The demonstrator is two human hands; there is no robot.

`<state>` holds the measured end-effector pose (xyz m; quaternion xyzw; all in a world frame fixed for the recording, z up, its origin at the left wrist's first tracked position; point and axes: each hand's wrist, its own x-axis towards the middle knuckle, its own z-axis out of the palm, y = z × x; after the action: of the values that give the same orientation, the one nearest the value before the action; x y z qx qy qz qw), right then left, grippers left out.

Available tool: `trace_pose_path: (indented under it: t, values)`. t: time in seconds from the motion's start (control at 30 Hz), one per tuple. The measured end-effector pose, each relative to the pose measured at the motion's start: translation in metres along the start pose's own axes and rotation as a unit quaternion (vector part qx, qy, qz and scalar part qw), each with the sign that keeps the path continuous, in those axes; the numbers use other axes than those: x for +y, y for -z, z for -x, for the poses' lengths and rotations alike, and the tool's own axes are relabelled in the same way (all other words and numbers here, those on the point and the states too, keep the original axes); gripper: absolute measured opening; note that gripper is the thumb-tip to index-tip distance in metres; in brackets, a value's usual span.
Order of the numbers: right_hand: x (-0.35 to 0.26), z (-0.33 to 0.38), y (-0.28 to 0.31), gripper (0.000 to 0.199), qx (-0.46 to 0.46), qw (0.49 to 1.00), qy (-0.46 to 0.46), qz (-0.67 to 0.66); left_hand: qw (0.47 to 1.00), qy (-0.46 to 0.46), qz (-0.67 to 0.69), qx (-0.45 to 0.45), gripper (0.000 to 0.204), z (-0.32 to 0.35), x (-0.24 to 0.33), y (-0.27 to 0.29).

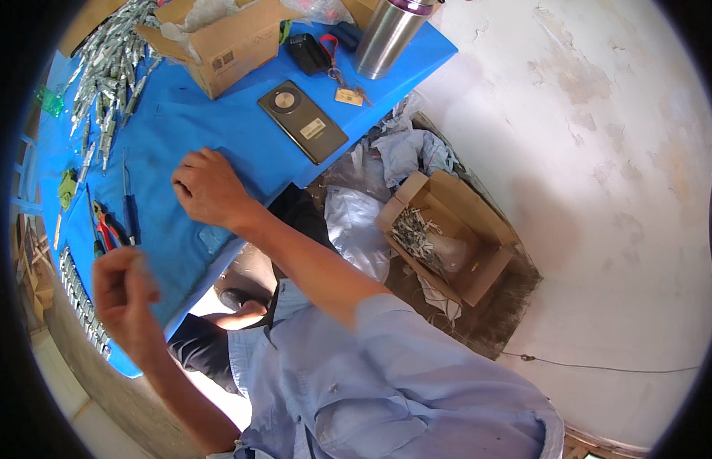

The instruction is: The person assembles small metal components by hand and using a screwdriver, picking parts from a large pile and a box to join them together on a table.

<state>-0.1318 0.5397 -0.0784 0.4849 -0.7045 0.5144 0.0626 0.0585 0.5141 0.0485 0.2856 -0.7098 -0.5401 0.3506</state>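
My right hand (206,187) rests on the blue-covered table (168,122) with its fingers curled in; whatever they may hold is hidden. Nearer the left edge, my left hand (126,294) is raised, its bent fingers smeared by motion. Just beyond it lie pliers with red handles (109,227) and a blue-handled screwdriver (129,214). A dark green handle (98,248) of another tool shows beside the pliers. Many slim silvery metal pieces (111,69) are heaped at the far left. More metal pieces stand in a row (82,306) along the table's left edge.
An open cardboard box (233,53) sits at the back, near a dark smartphone (302,122), keys with a tag (348,96), a black pouch (307,53) and a steel bottle (390,38). On the floor at right, another carton (478,275) holds small metal parts beside plastic bags (356,222).
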Motion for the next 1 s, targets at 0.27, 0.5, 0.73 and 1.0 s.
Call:
trace_pose_path:
  t: [0.27, 0.5, 0.73, 1.0]
  values:
    - [0.017, 0.000, -0.009, 0.004, 0.029, 0.999, 0.037, -0.005, 0.973, -0.112, -0.058, -0.192, 0.014, 0.028, 0.054, -0.102]
    - [0.001, -0.002, 0.003, 0.005, 0.018, 1.000, -0.007, -0.014, 0.989, 0.075, -0.128, -0.020, 0.018, 0.022, -0.016, -0.009]
    - [0.004, -0.006, 0.000, 0.008, -0.025, 0.999, 0.020, -0.036, 0.968, 0.121, -0.165, 0.147, 0.024, 0.032, -0.094, 0.104]
    - [-0.017, -0.014, 0.005, 0.004, -0.037, 0.999, 0.017, 0.025, 0.889, 0.018, -0.411, 0.204, 0.029, -0.006, -0.090, 0.131]
